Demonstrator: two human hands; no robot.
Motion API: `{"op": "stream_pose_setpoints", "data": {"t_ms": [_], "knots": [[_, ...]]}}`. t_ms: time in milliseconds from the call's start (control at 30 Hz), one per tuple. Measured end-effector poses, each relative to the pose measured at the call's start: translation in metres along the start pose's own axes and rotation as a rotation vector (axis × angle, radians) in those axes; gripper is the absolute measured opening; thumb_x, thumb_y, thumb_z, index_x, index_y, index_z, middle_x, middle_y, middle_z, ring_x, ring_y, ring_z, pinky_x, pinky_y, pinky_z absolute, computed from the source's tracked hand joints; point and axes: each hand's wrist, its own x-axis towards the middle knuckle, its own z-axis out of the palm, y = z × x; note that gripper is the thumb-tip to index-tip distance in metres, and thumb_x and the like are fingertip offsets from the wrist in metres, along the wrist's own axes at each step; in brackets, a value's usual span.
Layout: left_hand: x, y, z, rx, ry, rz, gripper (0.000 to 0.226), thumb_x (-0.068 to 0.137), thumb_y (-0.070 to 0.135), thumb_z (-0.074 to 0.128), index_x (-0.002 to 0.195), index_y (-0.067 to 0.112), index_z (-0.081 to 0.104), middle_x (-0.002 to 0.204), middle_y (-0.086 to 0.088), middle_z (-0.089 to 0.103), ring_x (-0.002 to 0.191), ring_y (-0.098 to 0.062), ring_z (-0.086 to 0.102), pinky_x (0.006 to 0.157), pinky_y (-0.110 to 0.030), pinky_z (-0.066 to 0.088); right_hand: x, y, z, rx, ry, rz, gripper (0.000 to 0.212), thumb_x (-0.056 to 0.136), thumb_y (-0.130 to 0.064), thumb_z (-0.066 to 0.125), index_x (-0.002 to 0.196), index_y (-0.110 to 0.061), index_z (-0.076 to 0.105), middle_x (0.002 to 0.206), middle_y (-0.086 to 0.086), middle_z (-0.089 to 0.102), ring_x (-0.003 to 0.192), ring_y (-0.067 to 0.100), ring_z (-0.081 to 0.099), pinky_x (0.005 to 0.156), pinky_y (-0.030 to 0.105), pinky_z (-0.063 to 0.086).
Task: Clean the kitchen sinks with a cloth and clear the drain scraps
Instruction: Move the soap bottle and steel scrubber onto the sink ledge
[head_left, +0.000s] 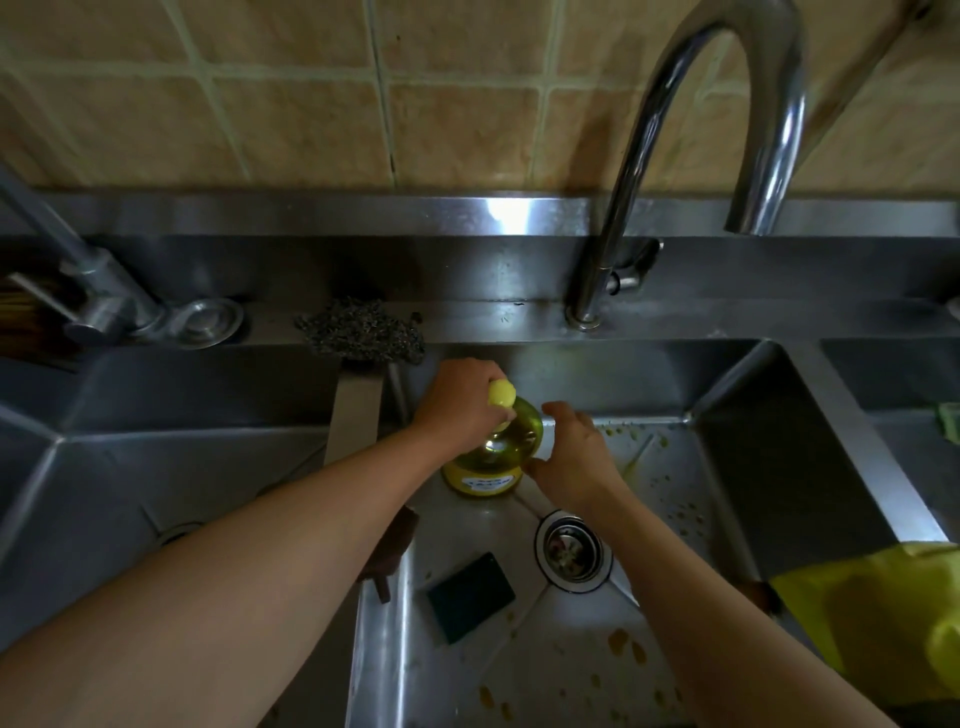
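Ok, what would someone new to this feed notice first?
Probably the yellow detergent bottle standing in the middle sink, the left hand gripping its neck and the right hand at its side. Next, the yellow food spatters on the sink floor and the dark sponge beside the drain.
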Motion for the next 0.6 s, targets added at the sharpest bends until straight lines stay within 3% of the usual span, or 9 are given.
{"op": "stream_pose_setpoints", "data": {"t_ms": [167, 333, 467, 600], "knots": [[0.002, 0.024, -0.042, -0.047, 0.07, 0.063, 0.028, 0.07, 0.024, 0.079, 0.095, 0.016, 0.069, 0.097, -0.003, 0.067, 0.092, -0.023, 0.061, 0.08, -0.032, 0.049, -0.011, -0.012, -0.009, 0.054, 0.041, -0.022, 0.073, 0.079, -0.013, 0.072, 0.14, -0.014, 0.031, 0.135, 0.014, 0.041, 0.121, 0.031, 0.046, 0.09, 0.03, 0.038], [-0.005, 0.047, -0.094, -0.084, 0.114, 0.135, 0.029, 0.073, 0.022, 0.078, 0.098, 0.013, 0.068, 0.1, -0.004, 0.067, 0.093, -0.02, 0.062, 0.079, -0.028, 0.047, -0.017, -0.037, -0.028, 0.102, 0.104, -0.063, 0.103, 0.069, -0.018, 0.081, 0.149, -0.017, 0.015, 0.142, 0.013, 0.039, 0.129, 0.031, 0.041, 0.102, 0.037, 0.037], [-0.012, 0.068, -0.136, -0.167, 0.179, 0.165, 0.03, 0.074, 0.019, 0.078, 0.101, 0.011, 0.069, 0.099, -0.005, 0.067, 0.093, -0.021, 0.062, 0.079, -0.027, 0.045, -0.022, -0.065, -0.047, 0.171, 0.162, -0.151, 0.112, 0.062, -0.024, 0.087, 0.148, -0.018, 0.016, 0.143, 0.01, 0.042, 0.13, 0.03, 0.041, 0.105, 0.042, 0.037], [-0.019, 0.083, -0.182, -0.231, 0.242, 0.188, 0.027, 0.074, 0.02, 0.078, 0.098, 0.01, 0.071, 0.083, 0.0, 0.062, 0.072, -0.009, 0.055, 0.068, -0.022, 0.043, -0.028, -0.095, -0.063, 0.25, 0.21, -0.253, 0.107, 0.06, -0.02, 0.088, 0.145, -0.017, 0.023, 0.141, 0.005, 0.044, 0.129, 0.024, 0.043, 0.098, 0.032, 0.037]]}}
